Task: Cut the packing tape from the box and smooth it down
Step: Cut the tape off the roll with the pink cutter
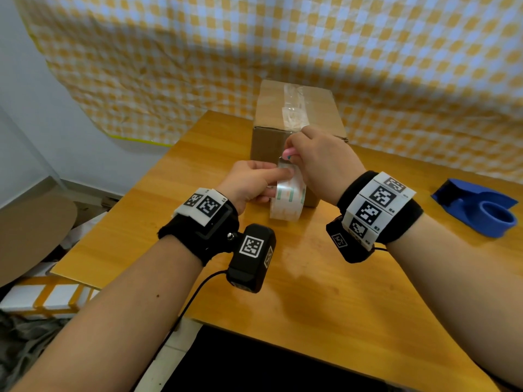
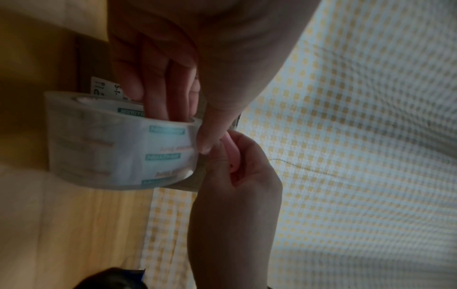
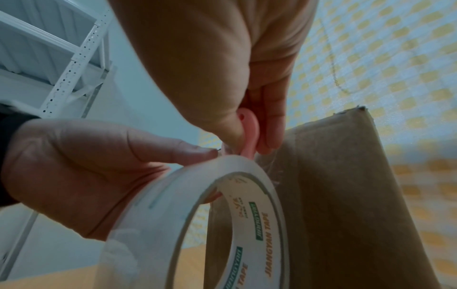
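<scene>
Here the left hand (image 1: pixel 249 182) gripped the tape roll (image 1: pixel 288 198) — just above it, the right hand (image 1: pixel 322 159) pinched a pink cutter (image 3: pixel 248 135) beside the cardboard box (image 1: pixel 278 114).

Pink cutter pinched at the top of a clear tape roll beside a brown box.

The right hand (image 3: pixel 222 64) pinches a small pink plastic cutter (image 3: pixel 248 135) between thumb and fingers, its tip at the top edge of the clear packing-tape roll (image 3: pixel 173 224) with a white printed core. The left hand (image 3: pixel 74 172) grips the roll, index fingertip close to the cutter. The brown cardboard box (image 3: pixel 346 205) stands just beside the roll, in front of a yellow-and-white checked cloth (image 3: pixel 395 48).
</scene>
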